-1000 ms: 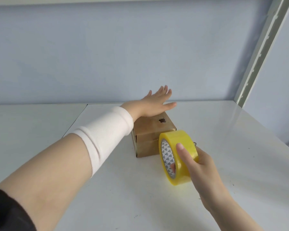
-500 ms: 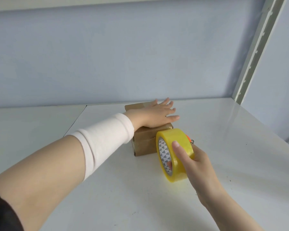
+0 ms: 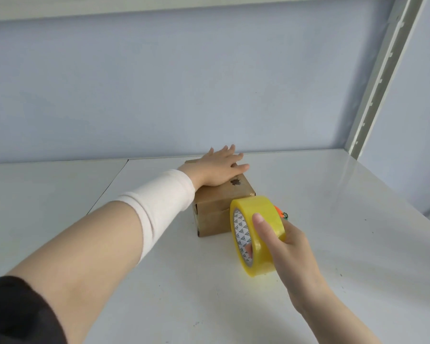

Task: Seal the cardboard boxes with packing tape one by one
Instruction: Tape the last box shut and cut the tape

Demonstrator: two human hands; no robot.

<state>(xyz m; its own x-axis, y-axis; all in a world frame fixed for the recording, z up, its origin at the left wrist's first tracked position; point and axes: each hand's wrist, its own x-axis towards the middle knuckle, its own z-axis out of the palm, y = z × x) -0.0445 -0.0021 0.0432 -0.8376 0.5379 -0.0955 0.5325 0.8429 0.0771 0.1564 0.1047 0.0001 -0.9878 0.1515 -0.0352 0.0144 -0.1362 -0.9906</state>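
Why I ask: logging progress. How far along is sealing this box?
Done: cardboard box closed, left hand pressing flat on its top. In hand: right hand grips the yellow tape roll at the box's near face. Left: taping the top; no strip shows there.

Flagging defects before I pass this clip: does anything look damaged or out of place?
Yes: the cardboard box has a dark ragged spot on its top, beside the left hand; whether hole or stain I cannot tell. Otherwise nothing stands out.
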